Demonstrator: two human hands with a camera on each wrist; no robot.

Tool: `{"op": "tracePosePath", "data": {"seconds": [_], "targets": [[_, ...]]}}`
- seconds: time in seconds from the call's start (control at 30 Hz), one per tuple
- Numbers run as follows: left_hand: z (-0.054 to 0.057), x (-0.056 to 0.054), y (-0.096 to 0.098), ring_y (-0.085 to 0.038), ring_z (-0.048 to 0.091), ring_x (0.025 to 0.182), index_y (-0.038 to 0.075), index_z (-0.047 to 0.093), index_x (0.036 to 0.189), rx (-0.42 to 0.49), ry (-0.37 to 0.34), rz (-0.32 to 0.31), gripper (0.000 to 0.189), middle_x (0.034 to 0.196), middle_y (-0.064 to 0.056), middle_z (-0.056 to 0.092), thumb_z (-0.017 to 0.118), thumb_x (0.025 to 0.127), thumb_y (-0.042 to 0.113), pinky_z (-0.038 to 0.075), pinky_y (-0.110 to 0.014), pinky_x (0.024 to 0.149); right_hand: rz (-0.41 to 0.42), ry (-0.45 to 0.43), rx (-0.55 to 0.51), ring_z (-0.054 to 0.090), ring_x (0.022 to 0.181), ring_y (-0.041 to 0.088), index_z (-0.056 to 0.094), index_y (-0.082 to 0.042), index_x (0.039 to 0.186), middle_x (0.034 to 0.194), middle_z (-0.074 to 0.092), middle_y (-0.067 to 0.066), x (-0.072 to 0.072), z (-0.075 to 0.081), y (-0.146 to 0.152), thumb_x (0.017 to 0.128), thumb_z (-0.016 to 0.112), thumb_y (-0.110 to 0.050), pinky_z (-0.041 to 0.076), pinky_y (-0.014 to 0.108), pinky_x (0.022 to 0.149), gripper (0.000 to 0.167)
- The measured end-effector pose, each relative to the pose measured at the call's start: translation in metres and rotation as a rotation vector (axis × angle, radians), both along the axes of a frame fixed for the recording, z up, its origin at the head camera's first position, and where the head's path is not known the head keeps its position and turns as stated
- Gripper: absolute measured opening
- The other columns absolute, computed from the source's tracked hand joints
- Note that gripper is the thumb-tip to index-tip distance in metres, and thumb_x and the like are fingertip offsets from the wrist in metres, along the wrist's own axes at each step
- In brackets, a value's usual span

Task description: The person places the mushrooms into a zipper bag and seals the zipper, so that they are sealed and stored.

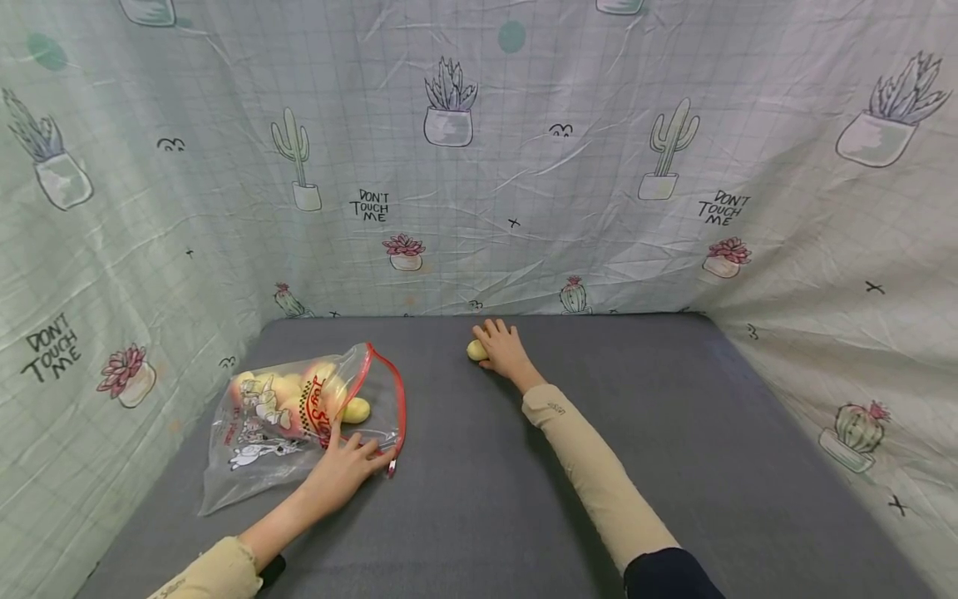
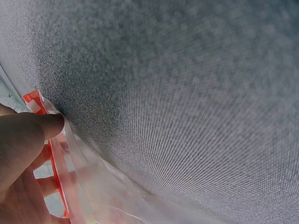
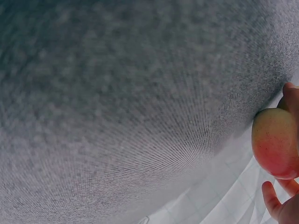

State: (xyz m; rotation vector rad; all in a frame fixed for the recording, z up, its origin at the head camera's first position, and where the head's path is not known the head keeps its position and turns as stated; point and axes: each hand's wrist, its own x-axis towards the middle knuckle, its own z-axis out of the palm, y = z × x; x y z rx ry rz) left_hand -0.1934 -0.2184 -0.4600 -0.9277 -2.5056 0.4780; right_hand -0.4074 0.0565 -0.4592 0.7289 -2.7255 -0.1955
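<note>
At the left lies a clear plastic zip bag (image 1: 262, 482) with a red zipper edge (image 1: 402, 399) and printed cartoon figures. Several yellow and reddish fruits (image 1: 356, 410) are inside it. My left hand (image 1: 344, 472) pinches the near side of the bag's mouth; in the left wrist view the thumb (image 2: 35, 128) presses the plastic, with fingers behind it. Toward the back of the table, my right hand (image 1: 509, 353) grips a mango (image 1: 476, 350). The right wrist view shows this mango (image 3: 274, 140) yellow-green above and red below, partly hidden by the fingers.
Dark grey cloth covers the table (image 1: 479, 499). A pale curtain (image 1: 509, 183) printed with potted cacti and succulents hangs behind the table's back edge and along both sides.
</note>
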Motion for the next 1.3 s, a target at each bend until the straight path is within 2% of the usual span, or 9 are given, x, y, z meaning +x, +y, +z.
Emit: {"op": "tracePosePath", "data": {"seconds": [0.43,0.87,1.13,1.3], "targets": [[0.003,0.003,0.001,-0.021,0.052,0.081,0.030,0.062,0.112,-0.007,-0.014,0.011,0.038,0.090,0.003,0.058,0.055,0.078,0.016,0.035,-0.065,0.084,0.038,0.002,-0.011,0.040,0.106,0.026,0.044,-0.022,0.121,0.119,0.040,0.008,0.005,0.000,0.001,0.075,0.066,-0.043,0.040,0.041,0.078,0.055],[0.003,0.003,0.002,-0.022,0.053,0.083,0.030,0.062,0.111,0.012,-0.017,0.016,0.039,0.091,0.003,0.060,0.055,0.078,0.011,0.035,-0.065,0.085,0.080,0.066,-0.005,0.040,0.101,0.026,0.055,-0.019,0.115,0.116,0.042,0.008,0.011,-0.003,0.005,0.075,0.065,-0.045,0.039,0.040,0.075,0.049],[0.000,0.002,0.001,-0.022,0.053,0.082,0.030,0.061,0.113,0.009,-0.016,0.016,0.038,0.091,0.002,0.060,0.057,0.077,0.016,0.035,-0.066,0.085,0.115,0.057,-0.023,0.038,0.098,0.025,0.054,-0.023,0.113,0.116,0.040,0.007,0.018,-0.001,0.010,0.073,0.064,-0.046,0.035,0.037,0.072,0.048],[0.001,0.003,0.002,-0.022,0.053,0.082,0.030,0.062,0.113,0.012,-0.021,0.021,0.039,0.092,0.002,0.060,0.056,0.078,0.013,0.034,-0.065,0.085,0.169,0.060,-0.045,0.037,0.098,0.026,0.054,-0.023,0.114,0.117,0.040,0.008,0.022,0.002,0.010,0.071,0.066,-0.045,0.034,0.038,0.072,0.050]]}}
